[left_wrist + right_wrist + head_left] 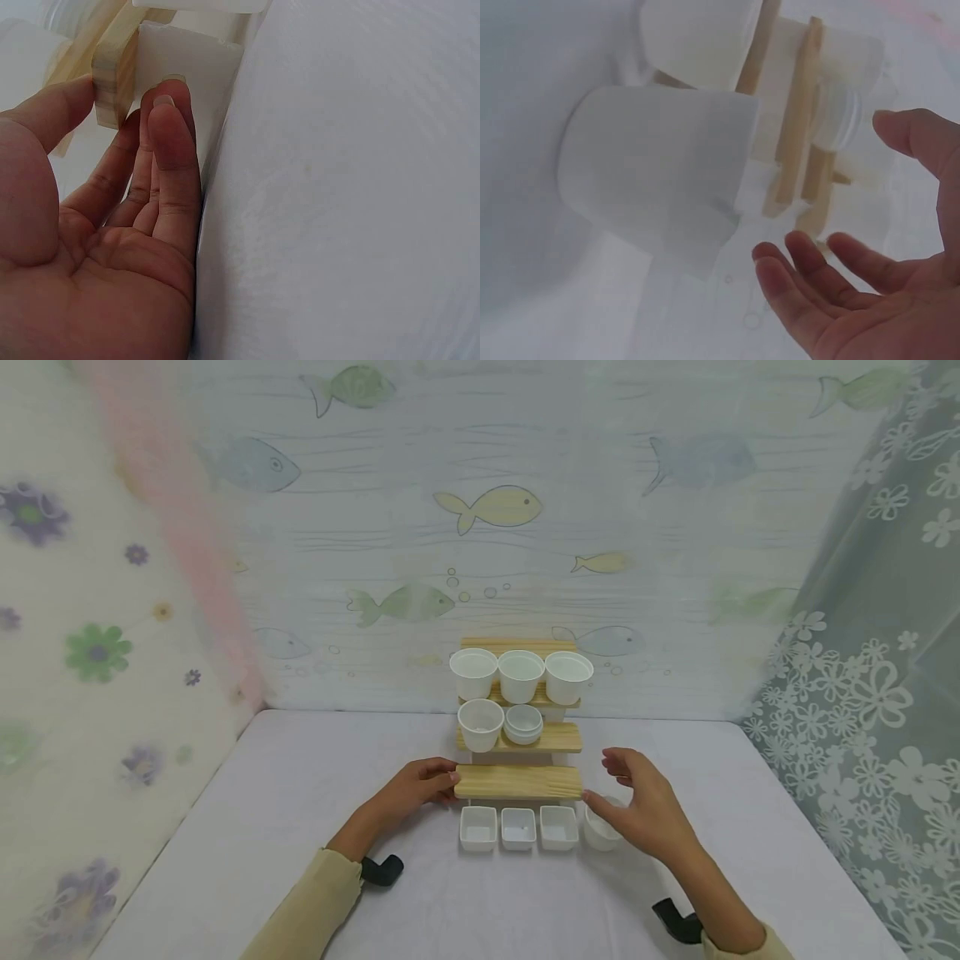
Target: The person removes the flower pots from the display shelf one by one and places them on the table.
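I've got the left hand on my feed, thumb and index pinching a wooden plank by its end, whitish panel near the other fingertips, white surface filling the right.

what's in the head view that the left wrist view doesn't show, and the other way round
Only the head view: the right hand, the fish-print wall and the grey flowered curtain.

Only the left wrist view: the palm side of the left hand and the end face of the lowest wooden board.

Both: that hand pinching the board's left end, and the white tablecloth.
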The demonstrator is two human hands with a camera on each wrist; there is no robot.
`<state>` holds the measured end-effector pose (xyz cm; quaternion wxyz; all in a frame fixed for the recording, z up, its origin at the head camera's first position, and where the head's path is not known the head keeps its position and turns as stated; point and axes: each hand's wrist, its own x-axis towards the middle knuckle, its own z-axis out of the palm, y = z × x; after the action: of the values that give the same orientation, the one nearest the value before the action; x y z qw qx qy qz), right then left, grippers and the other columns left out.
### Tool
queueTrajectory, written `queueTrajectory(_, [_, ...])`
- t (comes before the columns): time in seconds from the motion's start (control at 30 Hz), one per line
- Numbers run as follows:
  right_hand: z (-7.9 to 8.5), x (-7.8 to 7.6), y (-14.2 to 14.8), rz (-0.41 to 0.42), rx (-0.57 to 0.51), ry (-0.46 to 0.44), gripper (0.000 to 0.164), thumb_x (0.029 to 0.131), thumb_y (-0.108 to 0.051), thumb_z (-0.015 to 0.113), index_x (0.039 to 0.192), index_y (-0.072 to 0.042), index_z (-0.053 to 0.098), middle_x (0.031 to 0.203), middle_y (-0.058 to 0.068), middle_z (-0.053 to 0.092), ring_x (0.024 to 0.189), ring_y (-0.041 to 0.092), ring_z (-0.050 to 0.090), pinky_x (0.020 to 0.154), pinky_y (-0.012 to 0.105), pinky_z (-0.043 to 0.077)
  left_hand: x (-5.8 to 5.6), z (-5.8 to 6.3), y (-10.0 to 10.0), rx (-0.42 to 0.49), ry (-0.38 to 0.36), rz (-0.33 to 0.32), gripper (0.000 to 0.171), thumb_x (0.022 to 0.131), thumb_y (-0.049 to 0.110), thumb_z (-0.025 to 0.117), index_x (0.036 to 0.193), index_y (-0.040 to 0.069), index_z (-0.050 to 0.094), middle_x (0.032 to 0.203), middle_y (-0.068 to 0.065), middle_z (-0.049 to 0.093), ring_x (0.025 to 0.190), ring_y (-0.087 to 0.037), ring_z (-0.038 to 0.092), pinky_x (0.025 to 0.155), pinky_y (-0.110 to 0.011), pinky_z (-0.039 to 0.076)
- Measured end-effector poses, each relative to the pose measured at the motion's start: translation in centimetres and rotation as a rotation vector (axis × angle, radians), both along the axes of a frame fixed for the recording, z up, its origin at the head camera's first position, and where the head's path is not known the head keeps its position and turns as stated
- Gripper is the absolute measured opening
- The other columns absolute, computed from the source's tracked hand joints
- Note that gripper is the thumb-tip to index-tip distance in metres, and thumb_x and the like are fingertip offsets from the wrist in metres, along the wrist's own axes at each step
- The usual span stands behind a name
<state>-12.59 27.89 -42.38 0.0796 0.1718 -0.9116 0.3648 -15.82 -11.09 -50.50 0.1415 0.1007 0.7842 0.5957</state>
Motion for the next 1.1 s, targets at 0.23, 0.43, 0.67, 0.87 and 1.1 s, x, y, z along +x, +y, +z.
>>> queueTrajectory(0.23, [0.3, -0.7, -1.2, 0.004, -0.044, 0.026, 0.069, 0.091, -0.027, 0.087, 0.144, 0.001, 0.053, 0.135, 0.018, 0.064, 0.125, 0.035, 0.063, 0.105, 0.049, 0.055, 0.0, -0.1, 0.0, 0.001, 0.005, -0.005, 0.049, 0.109, 0.035, 0.063, 0.142, 0.0, 0.06, 0.115, -0.011, 0.074, 0.1, -0.023, 0.071, 0.09, -0.034, 0.058])
queueTrajectory(0.43, [0.8, -1.2, -2.2, 0.022, -0.099, 0.035, 0.067, 0.09, -0.024, 0.088, 0.143, 0.002, 0.054, 0.133, 0.018, 0.065, 0.123, 0.034, 0.064, 0.104, 0.048, 0.055, -0.1, -0.1, -0.1, 0.002, 0.008, -0.009, 0.049, 0.109, 0.035, 0.063, 0.142, -0.001, 0.06, 0.114, -0.011, 0.074, 0.1, -0.024, 0.071, 0.09, -0.035, 0.058])
queueTrajectory(0.67, [1.2, -2.0, -3.4, 0.029, -0.163, 0.022, 0.067, 0.09, -0.022, 0.088, 0.143, 0.002, 0.054, 0.137, 0.018, 0.063, 0.124, 0.035, 0.064, 0.106, 0.046, 0.055, -0.3, -0.1, 0.0, 0.001, 0.006, -0.003, 0.049, 0.108, 0.035, 0.064, 0.142, 0.0, 0.06, 0.113, -0.011, 0.074, 0.099, -0.024, 0.071, 0.09, -0.035, 0.058])
queueTrajectory(0.87, [1.2, -2.4, -4.3, 0.038, -0.21, 0.021, 0.067, 0.09, -0.02, 0.088, 0.143, 0.002, 0.054, 0.14, 0.02, 0.061, 0.126, 0.036, 0.064, 0.106, 0.046, 0.054, -0.3, -0.1, 0.0, -0.01, 0.003, 0.006, 0.049, 0.108, 0.036, 0.064, 0.141, 0.001, 0.061, 0.113, -0.01, 0.074, 0.098, -0.023, 0.071, 0.09, -0.034, 0.058])
queueTrajectory(1.1, [1.5, -2.8, -5.3, 0.036, -0.249, 0.01, 0.065, 0.09, -0.018, 0.088, 0.142, 0.001, 0.054, 0.141, 0.019, 0.06, 0.127, 0.037, 0.064, 0.107, 0.047, 0.054, -0.2, 0.0, -0.1, -0.017, 0.015, 0.004, 0.049, 0.108, 0.036, 0.063, 0.142, 0.0, 0.06, 0.113, -0.011, 0.074, 0.099, -0.024, 0.071, 0.091, -0.036, 0.058])
